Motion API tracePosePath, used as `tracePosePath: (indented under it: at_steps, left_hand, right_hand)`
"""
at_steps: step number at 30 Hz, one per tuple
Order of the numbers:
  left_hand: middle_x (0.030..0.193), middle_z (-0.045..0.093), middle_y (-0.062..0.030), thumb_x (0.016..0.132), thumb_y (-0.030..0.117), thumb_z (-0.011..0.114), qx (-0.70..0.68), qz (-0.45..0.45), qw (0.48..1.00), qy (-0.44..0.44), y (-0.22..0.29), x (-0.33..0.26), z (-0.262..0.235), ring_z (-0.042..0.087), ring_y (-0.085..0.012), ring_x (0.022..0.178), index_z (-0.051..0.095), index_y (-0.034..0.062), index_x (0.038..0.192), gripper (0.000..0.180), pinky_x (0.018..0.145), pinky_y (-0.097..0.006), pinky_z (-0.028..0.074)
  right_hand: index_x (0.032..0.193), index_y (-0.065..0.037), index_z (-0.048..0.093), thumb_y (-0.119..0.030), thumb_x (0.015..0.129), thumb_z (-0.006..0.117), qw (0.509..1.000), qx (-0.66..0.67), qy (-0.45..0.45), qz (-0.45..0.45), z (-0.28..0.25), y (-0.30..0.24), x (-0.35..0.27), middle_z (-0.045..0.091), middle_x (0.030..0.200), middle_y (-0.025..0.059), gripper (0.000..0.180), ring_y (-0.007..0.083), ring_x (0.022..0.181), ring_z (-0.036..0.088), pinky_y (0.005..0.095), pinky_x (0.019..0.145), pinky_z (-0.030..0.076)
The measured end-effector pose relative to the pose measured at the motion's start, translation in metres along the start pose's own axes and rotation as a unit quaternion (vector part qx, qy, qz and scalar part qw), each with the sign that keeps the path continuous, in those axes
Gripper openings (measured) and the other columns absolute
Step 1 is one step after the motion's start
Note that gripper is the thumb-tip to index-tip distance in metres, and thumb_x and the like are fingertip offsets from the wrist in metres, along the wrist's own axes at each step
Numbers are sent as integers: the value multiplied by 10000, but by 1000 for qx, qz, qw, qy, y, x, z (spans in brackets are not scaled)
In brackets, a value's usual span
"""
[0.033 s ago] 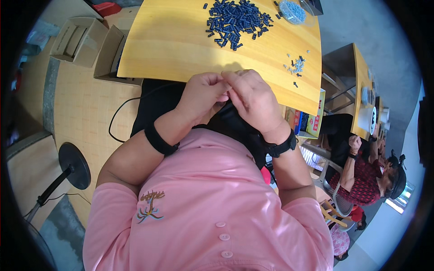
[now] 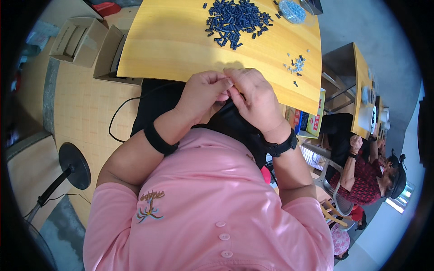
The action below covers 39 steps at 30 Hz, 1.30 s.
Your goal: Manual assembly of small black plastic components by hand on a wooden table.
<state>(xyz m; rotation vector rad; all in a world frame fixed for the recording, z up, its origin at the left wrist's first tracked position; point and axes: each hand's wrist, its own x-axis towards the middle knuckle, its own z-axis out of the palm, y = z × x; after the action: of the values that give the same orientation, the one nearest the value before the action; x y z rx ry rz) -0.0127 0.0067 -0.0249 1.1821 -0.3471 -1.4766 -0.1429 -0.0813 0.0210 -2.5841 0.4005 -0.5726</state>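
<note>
My left hand (image 2: 205, 92) and my right hand (image 2: 255, 99) meet fingertip to fingertip over my lap, just off the near edge of the wooden table (image 2: 167, 49). The fingers of both are closed in a pinch. Whatever lies between them is hidden or too small to make out. Beyond my hands, a heap of small black tubular pieces (image 2: 235, 20) is spread on the tabletop. To the right sits a little scatter of grey and black bits (image 2: 296, 66). A clear round tub of light-blue small pieces (image 2: 293, 11) stands at the far right corner.
Open cardboard boxes (image 2: 74, 40) stand on the floor at the left. Below the table's right edge is a yellow box (image 2: 316, 115) with dark pieces beside it. A round black stand base (image 2: 74, 165) is at the lower left. Another person (image 2: 361, 176) sits at a table on the right.
My fingertips have shifted slightly against each other, the right ones a little to the right. The pieces on the table look the same.
</note>
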Motion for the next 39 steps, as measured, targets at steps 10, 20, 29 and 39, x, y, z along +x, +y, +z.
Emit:
tracePosePath:
  at_steps: [10, 20, 29, 39]
  left_hand:
    - [780, 613, 17, 890, 204, 637, 23, 39, 999, -7, 5, 0, 2, 555, -34, 688, 656, 41, 943, 173, 651, -166, 476]
    - [814, 648, -20, 875, 190, 655, 22, 55, 998, 5, 4, -1, -3, 572, -56, 678, 657, 6, 958, 202, 660, -185, 480]
    - [831, 653, -31, 902, 181, 596, -13, 64, 998, 11, 10, -1, -6, 586, -67, 717, 647, 21, 940, 173, 687, -198, 477]
    - [820, 649, -20, 907, 175, 579, -9, 61, 998, 15, 13, 0, -11, 582, -58, 718, 637, 35, 917, 151, 678, -188, 471]
  right_hand:
    - [926, 9, 592, -54, 726, 673, 998, 12, 36, 48, 1, 6, 1, 602, 896, 159, 225, 346, 865, 570, 397, 754, 480]
    - [910, -5, 601, -71, 738, 672, 997, 66, 8, 36, -2, 16, 9, 606, 878, 152, 197, 323, 820, 586, 366, 726, 488]
    - [873, 3, 663, -118, 777, 699, 967, 104, 52, 227, 2, 83, 40, 647, 766, 98, 158, 159, 644, 607, 268, 612, 491]
    - [822, -11, 661, -67, 748, 652, 985, 6, 26, 172, 15, 93, 57, 624, 784, 149, 93, 282, 694, 603, 348, 651, 494]
